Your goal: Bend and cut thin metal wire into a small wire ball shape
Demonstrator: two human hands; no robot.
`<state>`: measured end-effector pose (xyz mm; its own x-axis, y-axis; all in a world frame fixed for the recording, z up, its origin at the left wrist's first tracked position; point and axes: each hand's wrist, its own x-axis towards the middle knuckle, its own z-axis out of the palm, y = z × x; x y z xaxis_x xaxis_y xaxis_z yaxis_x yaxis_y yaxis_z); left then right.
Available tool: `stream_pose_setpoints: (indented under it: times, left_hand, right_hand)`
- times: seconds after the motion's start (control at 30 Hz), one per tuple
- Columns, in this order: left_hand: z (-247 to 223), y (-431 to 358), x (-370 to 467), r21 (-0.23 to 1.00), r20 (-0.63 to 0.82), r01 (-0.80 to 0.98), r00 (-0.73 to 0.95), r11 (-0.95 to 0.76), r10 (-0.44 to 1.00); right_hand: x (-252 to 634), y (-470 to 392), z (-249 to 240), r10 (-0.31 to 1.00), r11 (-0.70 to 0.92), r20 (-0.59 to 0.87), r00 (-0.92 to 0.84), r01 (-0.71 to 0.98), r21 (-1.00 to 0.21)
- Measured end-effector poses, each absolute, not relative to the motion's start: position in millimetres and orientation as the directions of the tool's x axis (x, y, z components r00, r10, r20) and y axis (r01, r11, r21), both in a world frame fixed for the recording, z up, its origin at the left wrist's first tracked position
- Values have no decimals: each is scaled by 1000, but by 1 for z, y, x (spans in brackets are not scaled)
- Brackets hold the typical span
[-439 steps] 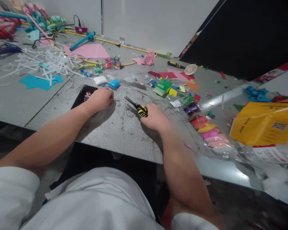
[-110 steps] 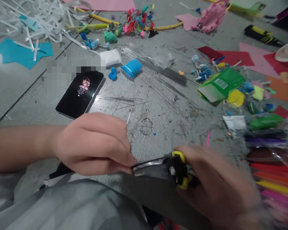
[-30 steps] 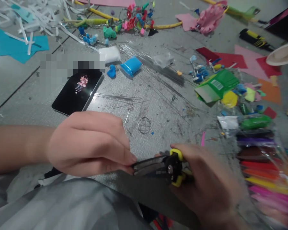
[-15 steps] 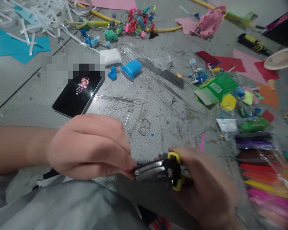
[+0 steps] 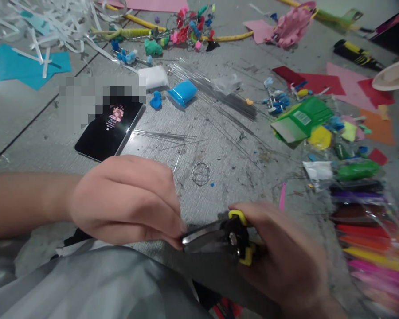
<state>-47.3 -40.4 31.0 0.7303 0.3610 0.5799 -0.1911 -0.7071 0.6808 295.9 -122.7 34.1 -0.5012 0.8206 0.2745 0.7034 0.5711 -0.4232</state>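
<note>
We find pliers [image 5: 233, 239] grasped in right hand [image 5: 286, 252] — long axis crosswise, tapered metal nose toward left hand [image 5: 126, 201], pinched closed; contents hidden.

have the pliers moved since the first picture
Yes, toward the shirt: the pliers reached past the round wire grid then, and now are wholly on its near side.

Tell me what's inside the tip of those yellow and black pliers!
Only the metal jaws show. The left hand has its fingertips at the tip of the pliers, which the right hand holds, so anything gripped there is covered and I can't tell.
</note>
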Motion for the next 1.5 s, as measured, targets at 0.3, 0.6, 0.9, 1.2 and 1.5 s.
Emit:
stream_pose_setpoints:
  times: [0.3, 0.6, 0.9, 1.2, 1.5]
  left_hand:
    - [28, -39, -49, 684, 579, -227, 747, -693, 327]
    - [28, -41, -50, 716, 524, -206, 790, -666, 318]
    - [32, -37, -50, 725, 480, -193, 830, -662, 284]
    - [34, -32, -43, 669, 577, -225, 759, -709, 303]
    - [35, -29, -45, 669, 564, -238, 779, -704, 273]
  right_hand:
    - [294, -121, 40, 832, 541, 208, -514, 668, -511]
    - [291, -121, 43, 830, 508, 141, -540, 625, -593]
    - [295, -123, 43, 807, 436, 51, -588, 535, -724]
    - [295, -119, 39, 821, 534, 163, -546, 636, -557]
    - [290, -116, 41, 825, 522, 166, -541, 614, -593]
